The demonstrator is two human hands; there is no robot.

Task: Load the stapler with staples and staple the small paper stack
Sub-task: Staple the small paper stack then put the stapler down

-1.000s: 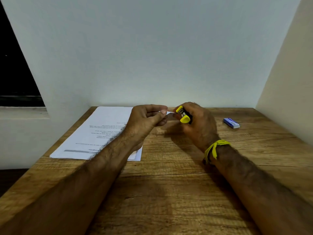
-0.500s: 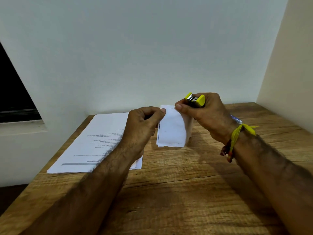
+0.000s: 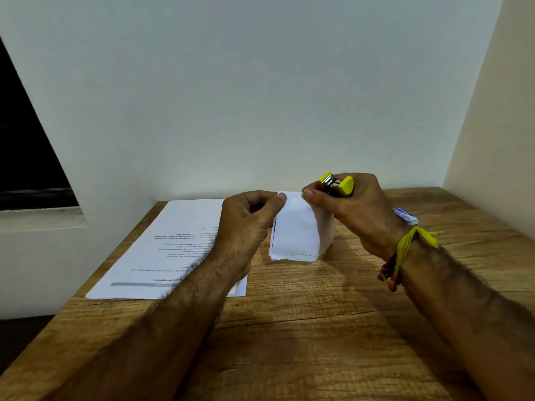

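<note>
A small white paper stack (image 3: pixel 295 230) hangs upright above the wooden table, pinched at its top corners by both hands. My left hand (image 3: pixel 249 224) grips the top left corner between thumb and fingers. My right hand (image 3: pixel 350 209) pinches the top right corner with the thumb and also holds a small yellow and metal stapler (image 3: pixel 337 185) in its fingers, above the paper. A blue and white staple box (image 3: pixel 405 217) lies on the table behind my right wrist, partly hidden.
Large printed sheets (image 3: pixel 173 250) lie on the left part of the wooden table (image 3: pixel 304 328), partly under my left forearm. White walls close the back and right side. A dark window opening (image 3: pixel 26 157) is at the left.
Both hands rose from the table with the small paper stack, which now hangs unfolded between them. The stapler stayed in my right hand. Since half a second ago little has moved.
</note>
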